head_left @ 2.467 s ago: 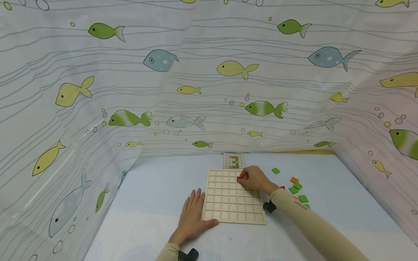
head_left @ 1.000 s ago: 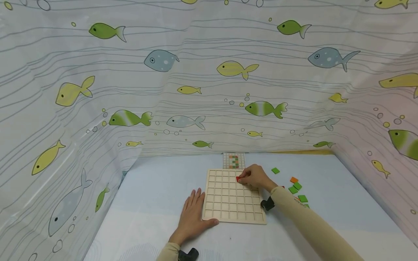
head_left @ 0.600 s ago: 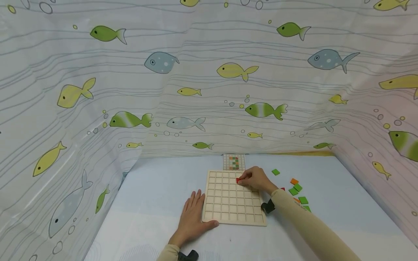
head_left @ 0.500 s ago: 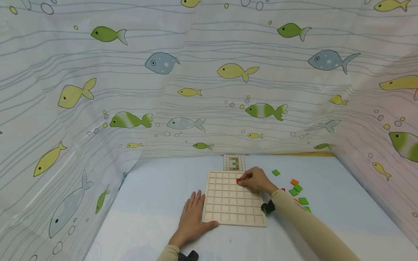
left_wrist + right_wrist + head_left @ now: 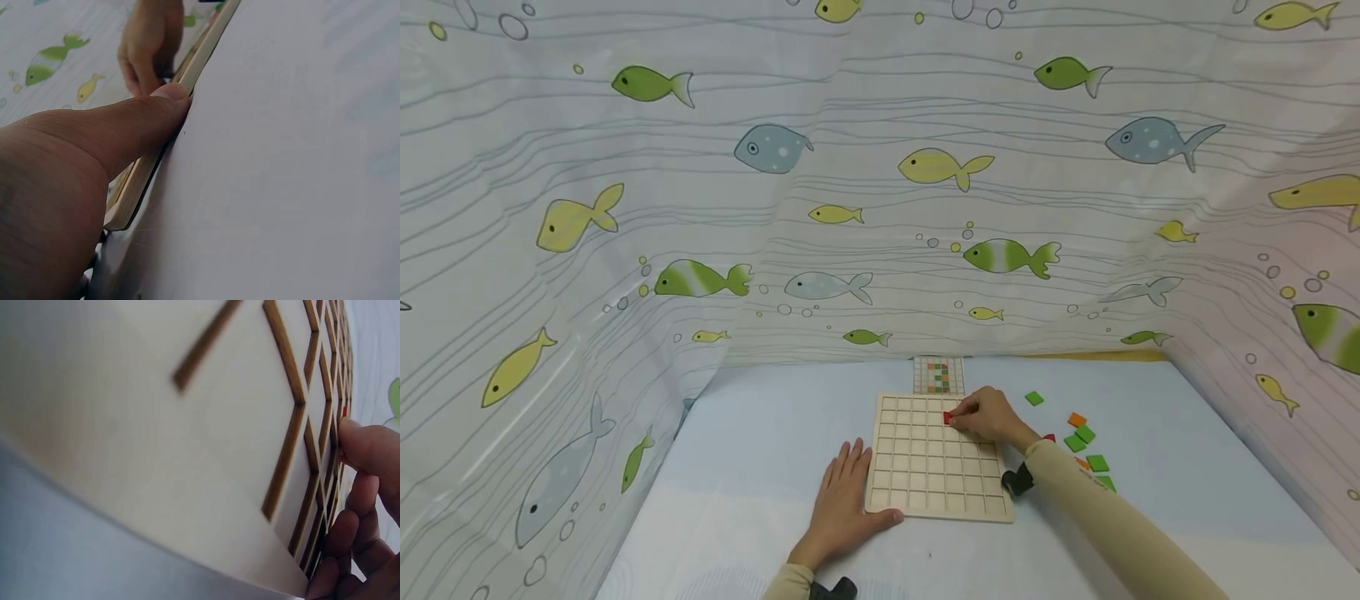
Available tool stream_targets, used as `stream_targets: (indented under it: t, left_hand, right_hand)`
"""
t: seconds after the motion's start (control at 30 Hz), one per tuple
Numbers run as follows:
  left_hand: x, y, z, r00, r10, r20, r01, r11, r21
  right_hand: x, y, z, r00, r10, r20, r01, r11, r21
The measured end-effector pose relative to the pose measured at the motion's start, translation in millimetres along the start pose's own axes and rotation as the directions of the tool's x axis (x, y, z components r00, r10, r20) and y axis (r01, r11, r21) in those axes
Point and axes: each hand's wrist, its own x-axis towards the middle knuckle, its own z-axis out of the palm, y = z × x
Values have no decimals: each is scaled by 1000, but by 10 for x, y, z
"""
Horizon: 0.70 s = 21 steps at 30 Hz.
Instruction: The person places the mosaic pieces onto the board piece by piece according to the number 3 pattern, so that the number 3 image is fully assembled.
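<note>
A pale wooden grid board (image 5: 917, 473) lies on the table, its square cells marked off by thin ridges. Over a cell in its upper right part, my right hand (image 5: 988, 414) pinches a small red square tile (image 5: 947, 418) between thumb and fingertips. In the right wrist view only a sliver of the red tile (image 5: 344, 412) shows beyond the thumb. My left hand (image 5: 844, 498) lies spread at the board's lower left corner, fingers straight along the left side. The left wrist view has the left thumb (image 5: 140, 122) resting against the board's near edge.
Behind the board lies a small pattern card (image 5: 938, 377) with a grid of coloured squares. Scattered to the right are several loose tiles: a green tile (image 5: 1034, 398), an orange tile (image 5: 1077, 419) and others, some partly behind the right sleeve. A fish-printed curtain (image 5: 880, 192) surrounds the table.
The right hand stays at nearly the same cell with the red tile, shifting only slightly. The left hand keeps its place. The head view has tilted a little, so everything sits slightly lower.
</note>
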Motion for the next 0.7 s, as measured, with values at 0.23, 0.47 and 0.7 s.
stream_targets:
  t: [0.23, 0.47, 0.7]
  left_hand:
    - [-3, 10, -16, 1000, 3, 9, -3, 1000, 2]
    - [2, 0, -14, 1000, 2, 3, -2, 1000, 2]
    - [21, -27, 10, 1000, -6, 4, 6, 1000, 0]
  right_hand:
    - [4, -18, -20, 1000, -9, 7, 9, 1000, 0]
    - [-2, -39, -48, 1000, -13, 3, 13, 1000, 5]
    - [4, -13, -43, 1000, -9, -25, 10, 1000, 21]
